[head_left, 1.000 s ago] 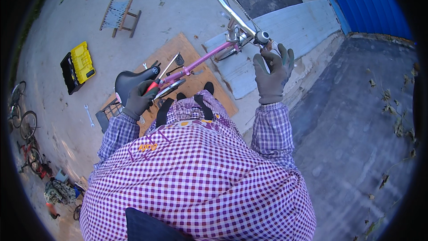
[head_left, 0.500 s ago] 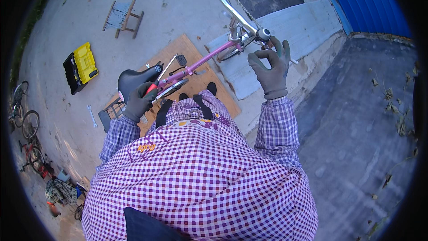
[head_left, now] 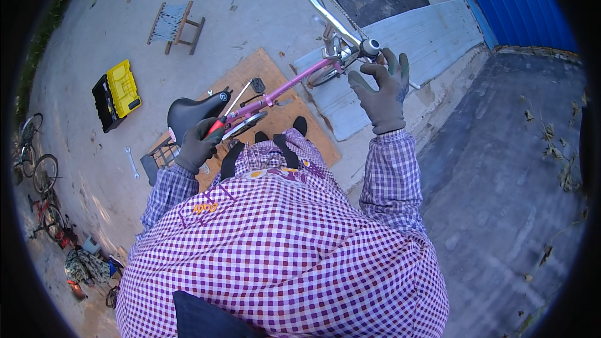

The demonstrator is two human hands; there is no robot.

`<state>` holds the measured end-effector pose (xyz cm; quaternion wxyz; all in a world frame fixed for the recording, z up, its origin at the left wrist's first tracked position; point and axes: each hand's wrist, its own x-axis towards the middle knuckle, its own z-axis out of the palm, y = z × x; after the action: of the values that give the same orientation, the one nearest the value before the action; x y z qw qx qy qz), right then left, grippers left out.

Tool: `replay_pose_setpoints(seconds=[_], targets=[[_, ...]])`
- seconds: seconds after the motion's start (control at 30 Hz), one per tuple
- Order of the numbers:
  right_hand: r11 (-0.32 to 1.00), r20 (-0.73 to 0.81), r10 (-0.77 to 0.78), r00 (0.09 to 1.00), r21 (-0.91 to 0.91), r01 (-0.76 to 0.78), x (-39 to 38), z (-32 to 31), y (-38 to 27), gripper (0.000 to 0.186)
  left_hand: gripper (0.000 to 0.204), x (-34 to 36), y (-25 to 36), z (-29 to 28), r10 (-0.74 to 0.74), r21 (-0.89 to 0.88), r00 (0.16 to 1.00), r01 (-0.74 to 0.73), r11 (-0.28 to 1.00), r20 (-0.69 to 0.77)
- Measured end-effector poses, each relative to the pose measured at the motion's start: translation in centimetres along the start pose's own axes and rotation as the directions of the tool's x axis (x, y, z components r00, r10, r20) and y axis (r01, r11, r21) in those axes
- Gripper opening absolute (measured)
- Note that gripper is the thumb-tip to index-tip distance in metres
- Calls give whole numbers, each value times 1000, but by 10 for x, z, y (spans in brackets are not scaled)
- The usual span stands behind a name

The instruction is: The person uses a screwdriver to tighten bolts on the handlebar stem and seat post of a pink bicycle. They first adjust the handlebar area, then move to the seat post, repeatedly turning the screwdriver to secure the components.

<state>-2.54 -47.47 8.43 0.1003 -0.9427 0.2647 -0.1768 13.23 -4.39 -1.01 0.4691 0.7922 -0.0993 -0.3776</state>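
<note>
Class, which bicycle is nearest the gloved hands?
The pink bicycle, its handlebar by the right hand, its saddle by the left hand; the other bicycles stand far left.

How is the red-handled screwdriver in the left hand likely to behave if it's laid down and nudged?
The screwdriver should stay stiff: its shaft looks straight and metallic. It may pivot or roll, the handle being thicker than the shaft, though the left hand covers too much of the handle to show any flats.

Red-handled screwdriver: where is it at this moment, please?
In the head view, left of centre, the red-handled screwdriver is gripped in the left hand, beside the black saddle, its shaft pointing toward the black pedal.
</note>
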Motion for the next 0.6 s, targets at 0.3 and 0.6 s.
replay_pose_setpoints(seconds=[0.3,0.6], targets=[[981,-100,182,978,-50,-187,9,2,6,53,48,2,9,6,25,11,1000,-25,1000,5],[960,-96,-23,995,274,49,-5,0,0,48,50,-1,4,-3,7,7,1000,-7,1000,-19]])
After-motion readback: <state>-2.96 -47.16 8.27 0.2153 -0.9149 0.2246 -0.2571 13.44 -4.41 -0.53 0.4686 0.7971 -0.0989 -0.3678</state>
